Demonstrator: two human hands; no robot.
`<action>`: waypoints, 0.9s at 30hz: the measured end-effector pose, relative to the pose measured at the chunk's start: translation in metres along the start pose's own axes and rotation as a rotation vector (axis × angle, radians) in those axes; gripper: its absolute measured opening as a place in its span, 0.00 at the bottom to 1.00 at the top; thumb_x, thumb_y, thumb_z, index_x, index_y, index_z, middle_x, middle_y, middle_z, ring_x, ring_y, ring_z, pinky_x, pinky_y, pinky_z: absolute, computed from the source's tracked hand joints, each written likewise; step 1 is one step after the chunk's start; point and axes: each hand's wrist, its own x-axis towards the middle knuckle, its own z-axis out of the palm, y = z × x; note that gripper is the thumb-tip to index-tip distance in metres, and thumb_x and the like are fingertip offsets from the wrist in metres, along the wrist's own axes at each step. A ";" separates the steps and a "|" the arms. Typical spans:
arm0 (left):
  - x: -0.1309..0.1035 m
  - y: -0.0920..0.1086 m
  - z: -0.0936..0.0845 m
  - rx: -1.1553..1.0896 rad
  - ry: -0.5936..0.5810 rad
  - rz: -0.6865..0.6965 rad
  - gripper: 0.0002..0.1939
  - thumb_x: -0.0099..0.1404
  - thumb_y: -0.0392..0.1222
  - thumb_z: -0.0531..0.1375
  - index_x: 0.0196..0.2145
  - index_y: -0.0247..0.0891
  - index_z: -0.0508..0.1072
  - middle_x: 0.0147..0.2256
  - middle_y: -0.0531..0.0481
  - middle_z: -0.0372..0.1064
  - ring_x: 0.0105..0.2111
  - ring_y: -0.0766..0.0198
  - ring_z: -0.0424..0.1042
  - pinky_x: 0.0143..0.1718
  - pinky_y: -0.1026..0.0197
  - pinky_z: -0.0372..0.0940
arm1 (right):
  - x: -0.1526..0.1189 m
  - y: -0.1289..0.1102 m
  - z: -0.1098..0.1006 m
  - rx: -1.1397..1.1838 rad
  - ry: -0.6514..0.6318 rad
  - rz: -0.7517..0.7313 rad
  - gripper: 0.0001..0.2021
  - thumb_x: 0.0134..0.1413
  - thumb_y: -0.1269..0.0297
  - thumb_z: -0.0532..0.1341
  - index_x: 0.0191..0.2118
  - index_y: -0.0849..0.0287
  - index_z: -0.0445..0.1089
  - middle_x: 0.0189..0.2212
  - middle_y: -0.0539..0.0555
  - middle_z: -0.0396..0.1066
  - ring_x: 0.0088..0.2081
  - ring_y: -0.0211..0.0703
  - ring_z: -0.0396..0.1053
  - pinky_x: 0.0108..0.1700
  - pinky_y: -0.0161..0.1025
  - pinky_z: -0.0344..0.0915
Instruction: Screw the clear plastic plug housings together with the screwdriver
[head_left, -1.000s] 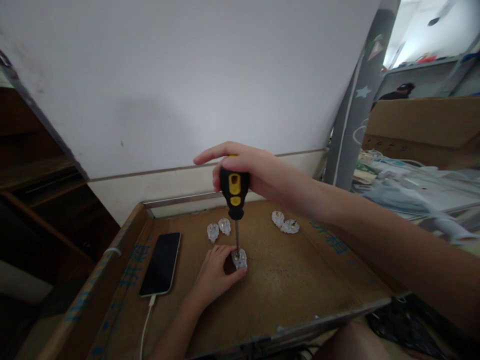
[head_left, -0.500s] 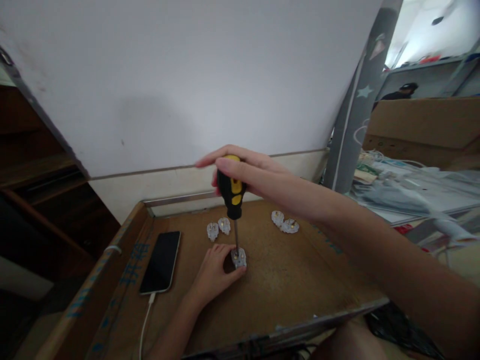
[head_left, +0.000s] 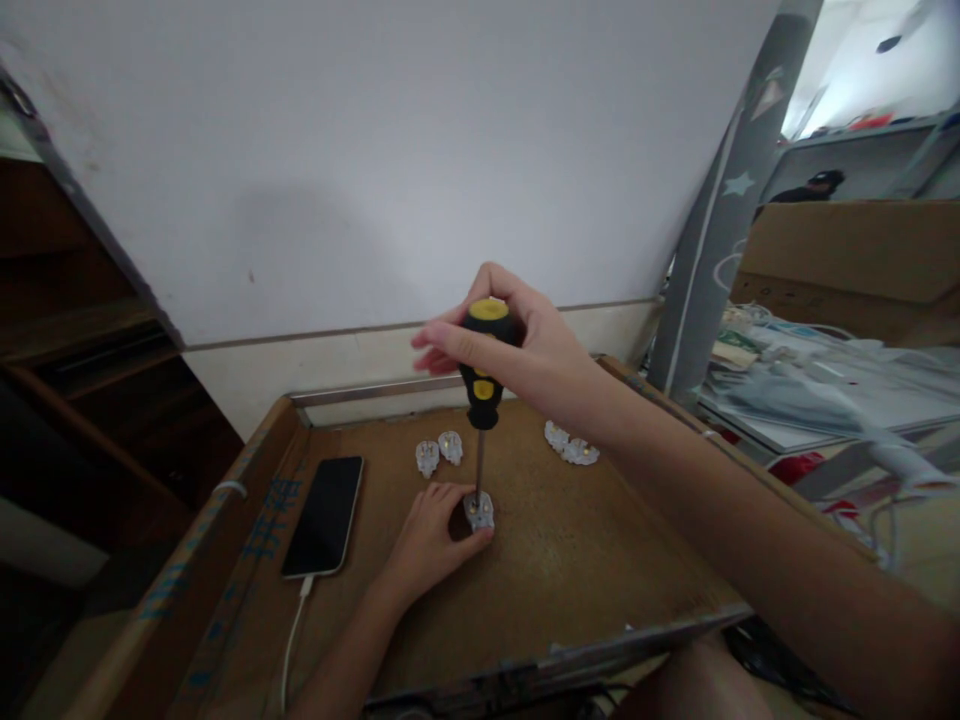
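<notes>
A screwdriver [head_left: 486, 385] is held nearly upright by its black and yellow handle in the closed grip of the right hand [head_left: 506, 340], its tip set on 1 small clear plastic part [head_left: 480, 512] that is pinched on the cardboard surface [head_left: 555, 540] by the left hand [head_left: 435, 535]. To the left of the screwdriver, 2 similar parts [head_left: 439, 453] are seen side by side, and 2 more parts [head_left: 571, 444] are placed to its right.

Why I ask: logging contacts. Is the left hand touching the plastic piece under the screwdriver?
Touching: the head view shows the left hand pinching the plastic piece between thumb and finger.
</notes>
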 end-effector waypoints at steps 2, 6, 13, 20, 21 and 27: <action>0.000 0.000 0.000 -0.003 0.007 0.002 0.21 0.57 0.49 0.62 0.47 0.40 0.69 0.44 0.46 0.69 0.46 0.53 0.65 0.48 0.52 0.60 | 0.000 0.001 -0.001 0.039 0.020 0.028 0.14 0.50 0.59 0.62 0.29 0.57 0.54 0.19 0.43 0.63 0.20 0.29 0.61 0.24 0.29 0.59; -0.001 0.000 0.000 -0.013 0.010 -0.004 0.20 0.57 0.49 0.62 0.46 0.41 0.69 0.43 0.47 0.69 0.45 0.53 0.66 0.48 0.52 0.60 | 0.000 -0.002 -0.004 0.061 -0.078 0.099 0.11 0.58 0.56 0.53 0.37 0.59 0.63 0.23 0.46 0.63 0.25 0.31 0.63 0.28 0.31 0.62; 0.000 0.000 0.000 0.002 0.009 0.014 0.20 0.57 0.48 0.62 0.47 0.41 0.68 0.44 0.47 0.70 0.46 0.53 0.65 0.48 0.51 0.60 | -0.003 0.001 -0.005 0.036 0.070 0.022 0.16 0.50 0.58 0.63 0.27 0.57 0.54 0.19 0.44 0.64 0.21 0.29 0.63 0.24 0.29 0.60; 0.000 0.001 -0.001 0.011 -0.007 0.009 0.20 0.57 0.48 0.62 0.47 0.41 0.69 0.44 0.47 0.69 0.46 0.53 0.65 0.48 0.52 0.60 | -0.007 -0.010 -0.003 -0.016 -0.133 0.075 0.10 0.57 0.58 0.54 0.37 0.60 0.65 0.27 0.48 0.65 0.29 0.31 0.64 0.30 0.30 0.62; 0.000 0.001 0.000 0.012 -0.008 0.010 0.20 0.57 0.48 0.62 0.47 0.41 0.69 0.44 0.47 0.69 0.46 0.53 0.65 0.48 0.52 0.59 | -0.008 -0.010 -0.002 -0.035 -0.112 0.057 0.09 0.56 0.59 0.56 0.35 0.60 0.64 0.28 0.48 0.66 0.30 0.31 0.65 0.31 0.30 0.62; 0.000 0.002 -0.001 0.007 -0.009 0.009 0.20 0.57 0.47 0.62 0.47 0.40 0.68 0.45 0.47 0.69 0.46 0.53 0.65 0.48 0.52 0.59 | -0.009 -0.002 0.000 0.022 0.044 0.026 0.14 0.52 0.55 0.60 0.28 0.57 0.56 0.17 0.43 0.60 0.18 0.29 0.60 0.21 0.29 0.57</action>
